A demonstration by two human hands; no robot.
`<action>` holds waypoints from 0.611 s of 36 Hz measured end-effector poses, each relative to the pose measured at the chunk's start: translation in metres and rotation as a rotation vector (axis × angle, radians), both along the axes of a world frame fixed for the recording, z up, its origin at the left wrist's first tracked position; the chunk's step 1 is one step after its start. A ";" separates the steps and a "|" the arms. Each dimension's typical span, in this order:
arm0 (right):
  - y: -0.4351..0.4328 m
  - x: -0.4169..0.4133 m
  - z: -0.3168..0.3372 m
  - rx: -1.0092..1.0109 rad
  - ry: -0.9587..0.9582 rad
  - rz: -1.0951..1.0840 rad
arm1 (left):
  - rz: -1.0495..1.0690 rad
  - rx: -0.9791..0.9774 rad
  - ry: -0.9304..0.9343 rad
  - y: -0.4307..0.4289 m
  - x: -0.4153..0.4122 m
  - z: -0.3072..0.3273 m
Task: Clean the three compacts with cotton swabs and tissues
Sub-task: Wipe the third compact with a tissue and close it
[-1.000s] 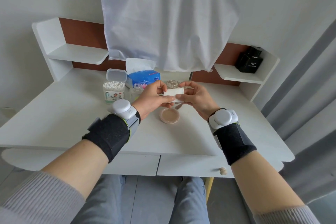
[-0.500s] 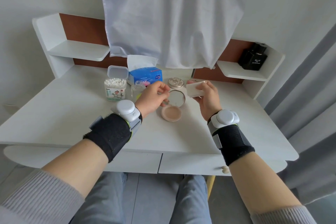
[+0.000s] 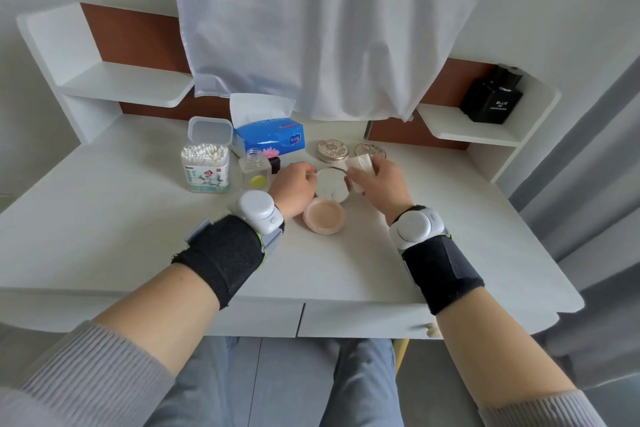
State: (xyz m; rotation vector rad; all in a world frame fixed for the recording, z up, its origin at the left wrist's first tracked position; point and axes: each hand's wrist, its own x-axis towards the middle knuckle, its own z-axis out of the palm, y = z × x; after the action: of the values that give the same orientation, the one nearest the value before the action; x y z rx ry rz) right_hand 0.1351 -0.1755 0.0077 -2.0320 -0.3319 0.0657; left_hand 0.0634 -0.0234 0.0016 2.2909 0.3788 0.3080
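Compact: the open one (image 3: 323, 217) sits mid-desk (image 3: 104, 218), powder pan up, with its mirror lid (image 3: 331, 185) raised behind the pan and facing the person.
Left hand (image 3: 294, 189): fingers curled on the lid's left rim, steadying it.
Right hand (image 3: 377, 182): clutching a folded tissue (image 3: 360, 165) at the lid's right rim. Whether it is touching or just short of it, I cannot tell.
Key relation: the mirror lies directly left of the tissue, between both hands. The right hand is nearer, so a short leftward sweep across the glass looks likely.
Waiting: a silver compact (image 3: 332, 149) and a second compact (image 3: 369, 150), both closed, just behind the lid.
Supplies: swabs (image 3: 206, 163) and tissue pack (image 3: 270, 140), back-left.
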 end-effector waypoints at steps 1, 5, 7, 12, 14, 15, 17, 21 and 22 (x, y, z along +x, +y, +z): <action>0.002 0.002 0.000 -0.014 0.004 0.009 | -0.003 -0.001 -0.008 -0.001 0.001 -0.001; 0.008 0.006 0.003 -0.053 0.035 0.041 | -0.012 -0.034 -0.076 -0.005 0.004 -0.008; 0.008 0.008 0.002 -0.073 0.041 0.062 | -0.021 -0.083 -0.114 -0.006 0.004 -0.011; 0.010 0.006 0.003 -0.089 -0.014 0.091 | -0.049 -0.187 -0.218 -0.005 0.005 -0.017; 0.011 0.004 0.005 -0.049 -0.043 0.074 | -0.055 -0.293 -0.241 -0.005 0.005 -0.016; 0.012 0.004 0.007 -0.016 -0.056 0.056 | -0.049 -0.395 -0.249 -0.006 0.004 -0.014; 0.013 0.001 0.010 0.033 -0.087 0.013 | -0.009 -0.697 -0.247 -0.010 -0.001 -0.006; 0.017 -0.006 0.018 0.161 -0.131 -0.050 | -0.082 -1.315 -0.005 -0.016 -0.008 0.002; 0.018 -0.008 0.019 0.173 -0.148 -0.056 | -0.133 -1.417 0.047 -0.016 -0.009 0.001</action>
State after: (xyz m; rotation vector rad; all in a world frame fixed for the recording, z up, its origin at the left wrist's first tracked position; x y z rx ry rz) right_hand 0.1273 -0.1573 0.0267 -1.8767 -0.3603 -0.1438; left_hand 0.0543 -0.0391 0.0030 0.9175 0.3019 -0.1004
